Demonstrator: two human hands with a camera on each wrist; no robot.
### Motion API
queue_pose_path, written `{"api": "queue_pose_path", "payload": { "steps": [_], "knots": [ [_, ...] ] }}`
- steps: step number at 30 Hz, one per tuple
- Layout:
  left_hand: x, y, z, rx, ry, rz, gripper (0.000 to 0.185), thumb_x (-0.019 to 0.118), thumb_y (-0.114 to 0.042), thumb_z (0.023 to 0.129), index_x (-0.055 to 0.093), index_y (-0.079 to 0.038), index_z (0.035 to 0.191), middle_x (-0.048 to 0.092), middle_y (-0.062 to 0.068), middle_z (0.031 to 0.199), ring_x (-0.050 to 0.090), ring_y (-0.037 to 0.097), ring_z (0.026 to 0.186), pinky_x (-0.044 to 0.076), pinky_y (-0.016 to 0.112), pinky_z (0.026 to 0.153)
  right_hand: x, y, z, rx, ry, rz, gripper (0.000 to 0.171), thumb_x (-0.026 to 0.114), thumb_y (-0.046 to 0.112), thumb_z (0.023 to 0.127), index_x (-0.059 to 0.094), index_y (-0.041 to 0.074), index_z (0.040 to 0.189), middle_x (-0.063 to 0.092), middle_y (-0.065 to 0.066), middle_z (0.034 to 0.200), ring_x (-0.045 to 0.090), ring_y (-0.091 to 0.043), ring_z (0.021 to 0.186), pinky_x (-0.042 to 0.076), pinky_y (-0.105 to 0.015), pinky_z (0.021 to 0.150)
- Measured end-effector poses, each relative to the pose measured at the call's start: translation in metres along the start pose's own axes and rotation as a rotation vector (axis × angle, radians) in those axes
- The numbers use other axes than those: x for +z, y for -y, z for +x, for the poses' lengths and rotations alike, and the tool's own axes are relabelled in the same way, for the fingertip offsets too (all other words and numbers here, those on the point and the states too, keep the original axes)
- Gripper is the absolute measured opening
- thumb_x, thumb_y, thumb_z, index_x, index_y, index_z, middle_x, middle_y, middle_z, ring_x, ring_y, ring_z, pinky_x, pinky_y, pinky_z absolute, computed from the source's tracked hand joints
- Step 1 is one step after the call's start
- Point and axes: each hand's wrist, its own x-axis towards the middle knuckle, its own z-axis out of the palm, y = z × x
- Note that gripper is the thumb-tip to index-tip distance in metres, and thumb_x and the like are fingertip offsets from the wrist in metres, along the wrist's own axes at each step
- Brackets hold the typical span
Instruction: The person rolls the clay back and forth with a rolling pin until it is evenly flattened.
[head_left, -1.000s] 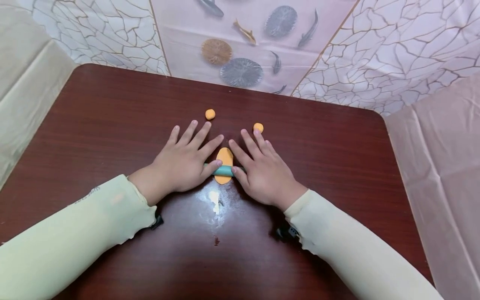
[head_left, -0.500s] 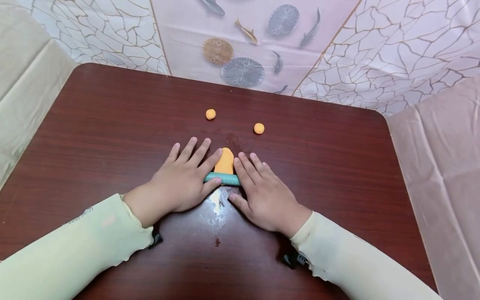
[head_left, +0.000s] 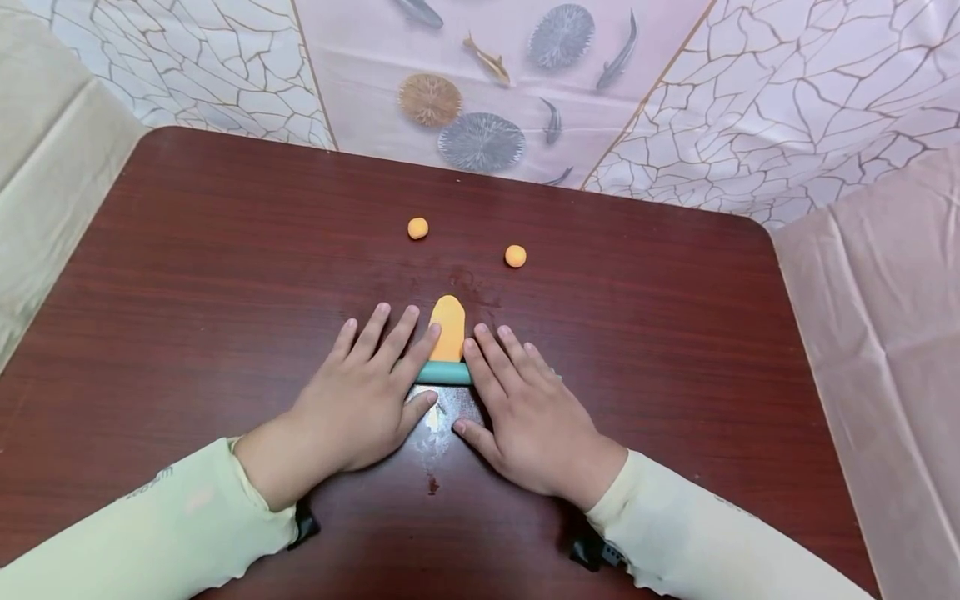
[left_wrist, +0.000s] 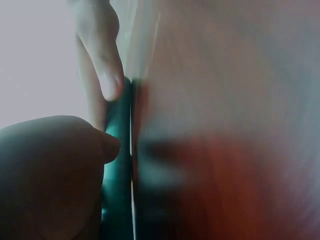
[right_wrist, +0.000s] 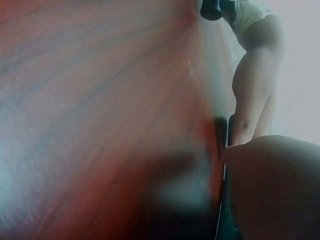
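Note:
A flattened tongue of orange dough (head_left: 447, 327) lies on the dark red wooden table (head_left: 187, 250). Across its near end rests a teal rolling rod (head_left: 443, 372). My left hand (head_left: 358, 392) presses flat on the rod's left end, fingers straight. My right hand (head_left: 519, 400) presses flat on its right end, fingers straight. Only the short middle stretch of the rod shows between them in the head view. In the left wrist view the teal rod (left_wrist: 118, 165) runs under my palm, against the table.
Two small orange dough balls sit farther back, one (head_left: 417, 227) on the left and one (head_left: 515, 256) on the right. A patterned plastic sheet (head_left: 487, 92) covers the wall behind. The table's right edge (head_left: 795, 350) meets a pale drape.
Both hands have drawn the teal rod toward me along the dough, from its middle to its near end. More of the flattened dough now shows beyond the fingertips.

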Motion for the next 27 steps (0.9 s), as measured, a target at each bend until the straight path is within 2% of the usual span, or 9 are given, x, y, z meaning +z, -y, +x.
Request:
{"api": "queue_pose_path", "payload": {
  "steps": [7, 11, 16, 20, 27],
  "knots": [
    [0.005, -0.012, -0.018, 0.038, -0.005, -0.004, 0.089, 0.047, -0.068, 0.114, 0.014, -0.022, 0.183, 0.012, 0.011, 0.19, 0.011, 0.044, 0.177, 0.017, 0.072, 0.138, 0.003, 0.003, -0.002, -0.001, -0.012, -0.013, 0.09, 0.041, 0.065, 0.117, 0.013, 0.009, 0.181, 0.006, -0.013, 0.19, 0.011, -0.039, 0.177, 0.024, -0.059, 0.141],
    [0.009, -0.013, -0.02, 0.05, -0.017, 0.003, 0.091, 0.047, -0.07, 0.113, 0.013, -0.022, 0.183, 0.013, 0.011, 0.19, 0.011, 0.043, 0.177, 0.015, 0.072, 0.138, 0.003, 0.003, -0.001, 0.002, -0.017, 0.0, 0.09, 0.042, 0.064, 0.117, 0.013, 0.009, 0.181, 0.007, -0.015, 0.19, 0.012, -0.04, 0.177, 0.024, -0.06, 0.14],
    [0.012, -0.007, -0.013, 0.073, -0.055, -0.017, 0.092, 0.048, -0.071, 0.112, 0.015, -0.023, 0.183, 0.014, 0.01, 0.19, 0.011, 0.043, 0.177, 0.014, 0.074, 0.138, 0.003, -0.001, 0.004, 0.036, -0.027, 0.034, 0.089, 0.042, 0.065, 0.116, 0.014, 0.01, 0.181, 0.007, -0.014, 0.19, 0.01, -0.04, 0.177, 0.023, -0.061, 0.14],
    [0.011, 0.0, -0.004, 0.071, -0.046, -0.045, 0.091, 0.046, -0.072, 0.112, 0.012, -0.025, 0.183, 0.012, 0.008, 0.191, 0.008, 0.041, 0.178, 0.011, 0.074, 0.138, 0.0, -0.008, 0.015, 0.063, -0.039, 0.049, 0.087, 0.037, 0.066, 0.117, 0.015, 0.011, 0.181, 0.008, -0.012, 0.19, 0.01, -0.04, 0.177, 0.02, -0.061, 0.141],
    [0.003, 0.013, 0.022, 0.035, -0.044, -0.061, 0.089, 0.04, -0.073, 0.113, 0.009, -0.027, 0.183, 0.011, 0.007, 0.191, 0.004, 0.039, 0.178, 0.006, 0.073, 0.139, -0.005, -0.02, 0.041, 0.113, -0.016, 0.06, 0.087, 0.024, 0.07, 0.116, 0.008, 0.015, 0.182, 0.001, -0.007, 0.191, 0.002, -0.039, 0.178, 0.013, -0.061, 0.142]
  ]
}}
